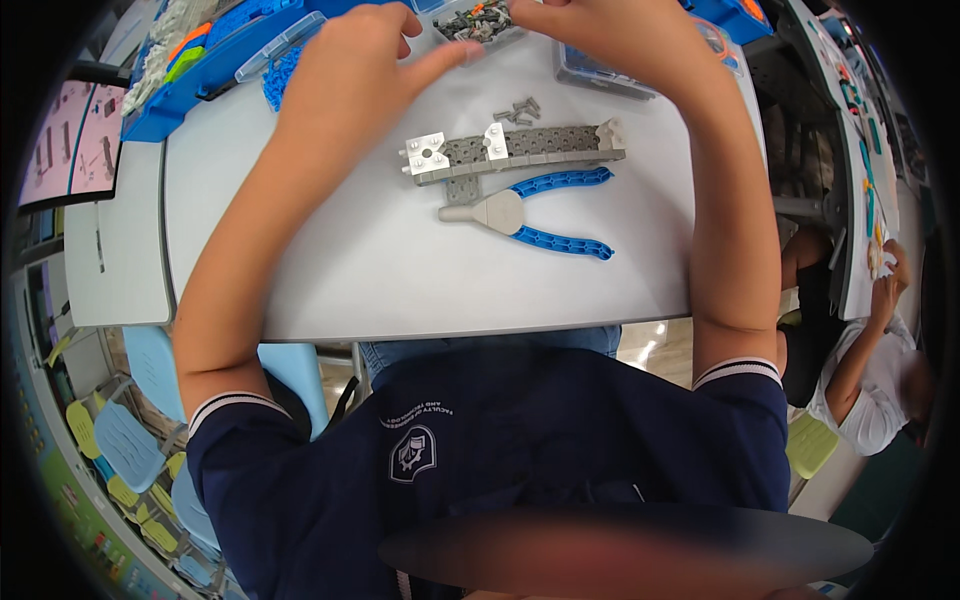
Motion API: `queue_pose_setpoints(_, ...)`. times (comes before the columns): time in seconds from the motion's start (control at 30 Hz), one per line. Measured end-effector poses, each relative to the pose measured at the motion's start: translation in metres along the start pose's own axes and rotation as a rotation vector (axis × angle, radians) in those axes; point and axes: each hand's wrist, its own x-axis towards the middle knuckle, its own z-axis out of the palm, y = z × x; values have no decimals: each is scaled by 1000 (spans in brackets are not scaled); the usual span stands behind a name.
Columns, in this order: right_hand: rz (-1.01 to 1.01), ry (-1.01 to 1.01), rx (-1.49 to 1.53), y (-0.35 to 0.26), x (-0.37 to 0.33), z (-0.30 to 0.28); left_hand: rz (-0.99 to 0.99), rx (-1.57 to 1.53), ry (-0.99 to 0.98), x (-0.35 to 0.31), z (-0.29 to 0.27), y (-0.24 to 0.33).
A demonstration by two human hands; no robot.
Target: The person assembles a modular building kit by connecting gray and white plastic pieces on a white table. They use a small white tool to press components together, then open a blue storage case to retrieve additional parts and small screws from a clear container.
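Note:
My left hand (372, 62) is raised over the far part of the table, its thumb stretched to the right and apart from the curled fingers; nothing shows in it. At the top edge my right hand (590, 28) reaches to the clear plastic box of small grey, black and orange parts (480, 24); its fingertips are mostly cut off. Between my forearms lies a long grey perforated plastic beam assembly (540, 148) with white connector plates (427, 153). Several grey pins (520, 112) lie behind it. Nearer me rest pliers with blue handles and a grey head (500, 212).
A blue bin (215, 62) of coloured parts stands far left, beside a clear box with blue pieces (280, 80). Another lidded clear box (600, 75) sits under my right forearm. A screen (75, 145) stands left. A person (870, 370) works at a table on the right.

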Motion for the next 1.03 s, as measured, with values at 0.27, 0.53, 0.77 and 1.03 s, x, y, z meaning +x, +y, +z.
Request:
queue_pose_setpoints(0.27,-102,281,-237,11,-1,21,-85,-24,-61,-1,24,1)
queue_pose_setpoints(0.53,-291,314,-48,-98,-74,-65,-137,-320,-280,5,11,-2)
queue_pose_setpoints(0.77,-351,62,47,-162,-123,-109,-129,-279,-349,5,5,-1)
queue_pose_setpoints(1.03,-315,272,195,-152,-136,-83,-163,-303,-364,5,5,0)
